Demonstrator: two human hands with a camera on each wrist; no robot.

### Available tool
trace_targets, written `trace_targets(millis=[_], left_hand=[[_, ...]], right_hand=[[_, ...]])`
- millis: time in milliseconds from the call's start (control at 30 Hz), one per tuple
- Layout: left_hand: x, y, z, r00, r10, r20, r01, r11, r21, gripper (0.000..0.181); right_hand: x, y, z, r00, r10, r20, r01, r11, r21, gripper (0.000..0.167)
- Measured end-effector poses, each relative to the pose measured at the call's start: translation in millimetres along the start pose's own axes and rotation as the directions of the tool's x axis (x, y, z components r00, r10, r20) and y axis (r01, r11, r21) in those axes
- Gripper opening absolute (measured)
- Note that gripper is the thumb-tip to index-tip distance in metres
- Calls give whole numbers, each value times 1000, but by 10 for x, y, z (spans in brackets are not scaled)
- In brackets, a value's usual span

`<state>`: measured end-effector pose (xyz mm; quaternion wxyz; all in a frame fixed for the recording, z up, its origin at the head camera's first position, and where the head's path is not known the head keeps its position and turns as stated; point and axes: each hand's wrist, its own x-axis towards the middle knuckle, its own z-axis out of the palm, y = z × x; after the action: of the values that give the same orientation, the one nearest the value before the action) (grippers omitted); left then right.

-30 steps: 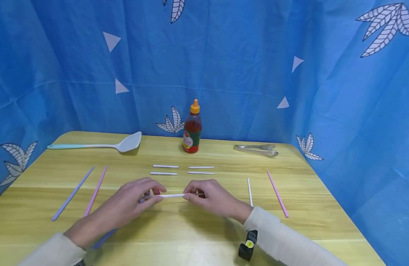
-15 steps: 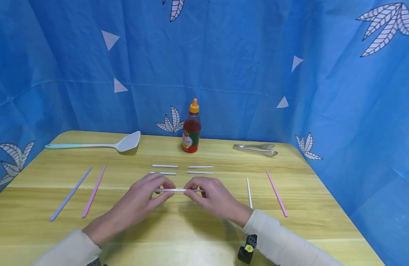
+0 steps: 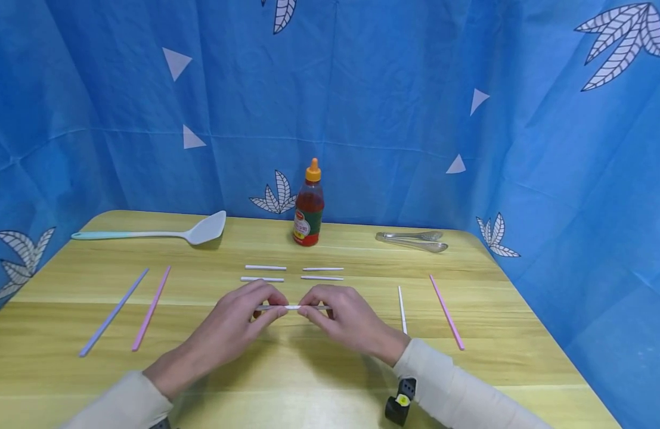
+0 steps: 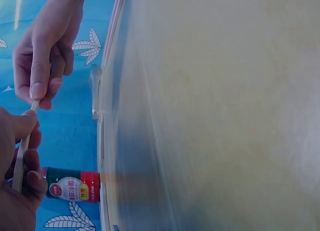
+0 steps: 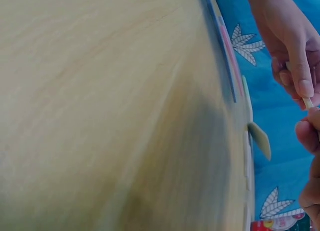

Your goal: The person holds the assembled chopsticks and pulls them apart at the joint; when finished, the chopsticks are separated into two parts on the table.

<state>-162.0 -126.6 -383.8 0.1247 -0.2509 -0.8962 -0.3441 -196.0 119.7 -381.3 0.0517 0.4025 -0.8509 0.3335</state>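
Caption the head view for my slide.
A person's left grip and right grip hold a pale stick over a wooden table, with spatula, sauce bottle and tongs along its far edge.

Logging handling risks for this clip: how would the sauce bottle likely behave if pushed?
The sauce bottle would likely tip if pushed high, standing tall and narrow. Red contents inside suggest some weight. Its rounded body would probably roll once toppled.

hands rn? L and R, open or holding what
Left hand: closed, pinching the left part of a thin white stick.
Right hand: closed, pinching the right part of that stick.
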Motion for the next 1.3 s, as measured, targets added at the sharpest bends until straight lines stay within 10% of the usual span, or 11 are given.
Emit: trace_targets(millis=[1300], left_hand=[[11, 54, -11, 998, 67, 3, -67, 994, -91, 11]], right_hand=[[-49, -22, -89, 998, -62, 20, 62, 998, -12, 10]])
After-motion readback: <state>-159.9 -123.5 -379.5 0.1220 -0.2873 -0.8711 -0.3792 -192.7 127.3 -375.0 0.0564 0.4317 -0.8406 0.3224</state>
